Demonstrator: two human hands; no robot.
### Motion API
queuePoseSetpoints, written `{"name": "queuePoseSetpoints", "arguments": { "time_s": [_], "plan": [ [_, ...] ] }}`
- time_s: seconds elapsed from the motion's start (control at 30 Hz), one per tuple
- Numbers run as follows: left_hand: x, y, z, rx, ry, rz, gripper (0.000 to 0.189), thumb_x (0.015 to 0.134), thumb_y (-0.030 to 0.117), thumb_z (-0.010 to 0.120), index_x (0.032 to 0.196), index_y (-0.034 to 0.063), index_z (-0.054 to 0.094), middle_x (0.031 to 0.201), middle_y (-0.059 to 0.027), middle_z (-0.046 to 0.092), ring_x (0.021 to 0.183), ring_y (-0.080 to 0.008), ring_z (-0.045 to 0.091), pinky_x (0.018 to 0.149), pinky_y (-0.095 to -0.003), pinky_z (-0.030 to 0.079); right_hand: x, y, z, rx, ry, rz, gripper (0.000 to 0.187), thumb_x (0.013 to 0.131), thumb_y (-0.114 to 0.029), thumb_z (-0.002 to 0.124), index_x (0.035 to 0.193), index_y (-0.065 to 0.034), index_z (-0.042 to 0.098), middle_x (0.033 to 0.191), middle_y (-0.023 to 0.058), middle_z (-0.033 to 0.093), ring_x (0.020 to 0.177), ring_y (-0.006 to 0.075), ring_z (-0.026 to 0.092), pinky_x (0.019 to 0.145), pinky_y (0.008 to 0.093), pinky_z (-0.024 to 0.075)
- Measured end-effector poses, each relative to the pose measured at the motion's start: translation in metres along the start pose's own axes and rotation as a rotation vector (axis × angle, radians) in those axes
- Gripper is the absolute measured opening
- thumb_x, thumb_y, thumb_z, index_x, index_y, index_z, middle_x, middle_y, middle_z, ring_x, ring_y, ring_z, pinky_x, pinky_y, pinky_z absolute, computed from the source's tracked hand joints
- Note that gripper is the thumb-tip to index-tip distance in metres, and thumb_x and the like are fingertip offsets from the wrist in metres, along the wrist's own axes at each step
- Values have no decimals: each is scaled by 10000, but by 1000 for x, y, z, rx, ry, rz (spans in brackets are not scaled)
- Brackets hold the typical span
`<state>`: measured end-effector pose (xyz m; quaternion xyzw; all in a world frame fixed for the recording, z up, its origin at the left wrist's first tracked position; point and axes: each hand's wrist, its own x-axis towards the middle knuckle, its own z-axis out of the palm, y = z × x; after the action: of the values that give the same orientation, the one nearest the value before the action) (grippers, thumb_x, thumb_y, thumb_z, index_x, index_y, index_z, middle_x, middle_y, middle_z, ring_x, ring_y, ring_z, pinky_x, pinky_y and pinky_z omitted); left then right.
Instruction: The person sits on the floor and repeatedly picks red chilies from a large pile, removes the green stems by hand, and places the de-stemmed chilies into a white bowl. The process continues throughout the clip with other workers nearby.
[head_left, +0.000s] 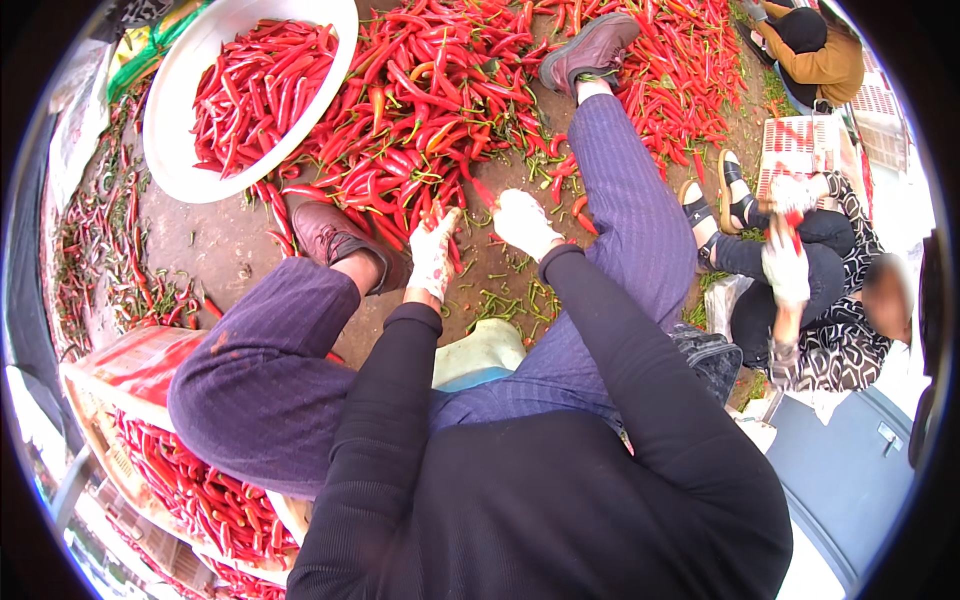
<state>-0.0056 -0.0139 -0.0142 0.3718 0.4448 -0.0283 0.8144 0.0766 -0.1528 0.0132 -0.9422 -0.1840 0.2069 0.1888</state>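
My left hand (433, 259), in a stained white glove, is closed around a few red chili peppers (454, 253) whose ends stick out past the fingers. Slightly higher and to the right, my right hand (527, 223) in a white glove pinches one red chili pepper (482, 192) near its end, with the pepper pointing up and left. Both hands are above the ground between my knees, apart from each other. Directly beyond them lies a large heap of red chili peppers (427, 97). Torn green stems (506, 304) are scattered on the ground below my hands.
A white basin (169, 142) with stemless-looking chilies stands at upper left. Crates (112, 450) of chilies sit by my left knee. On the right, a gloved co-worker (817, 300) sits close by, and another person (814, 52) crouches farther off beside a crate (795, 146).
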Motion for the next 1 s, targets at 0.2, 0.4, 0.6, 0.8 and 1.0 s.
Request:
{"name": "queuePoseSetpoints", "arguments": {
  "time_s": [0.2,0.4,0.6,0.8,1.0],
  "plan": [
    [-22,21,-2,126,-164,-16,139,798,195,654,854,84,594,664,12,556,514,-111,507,416,-262,373,-44,-37,-24,-252,-108,-514,114,660,-109,567,748,-38,555,649,139,597,625,296,617,566,383,479],
    [-45,34,0,405,-316,18,125,794,178,634,823,66,588,643,24,534,483,-71,433,437,-221,315,-65,-38,-31,-249,-296,-794,164,650,-114,578,777,-37,509,647,125,548,618,296,584,561,390,456],
    [-28,46,-4,201,-211,-48,187,811,192,637,931,51,609,692,31,563,603,-71,510,507,-200,366,-72,-38,-31,-560,-1163,-715,163,620,-155,616,739,-61,678,742,127,652,750,280,642,637,385,504],
    [-3,44,-15,43,-23,193,140,843,179,612,891,50,591,701,-29,595,587,-118,541,539,-256,423,60,-11,10,-119,22,-2,153,702,-139,526,670,-25,622,692,186,619,656,342,616,600,431,494],
    [3,44,-24,-203,-20,60,129,859,154,583,913,38,566,693,-61,597,603,-193,592,566,-310,500,89,-26,75,870,-59,530,152,663,-112,605,595,24,617,536,120,595,502,209,580,514,326,461]
  ]
}}
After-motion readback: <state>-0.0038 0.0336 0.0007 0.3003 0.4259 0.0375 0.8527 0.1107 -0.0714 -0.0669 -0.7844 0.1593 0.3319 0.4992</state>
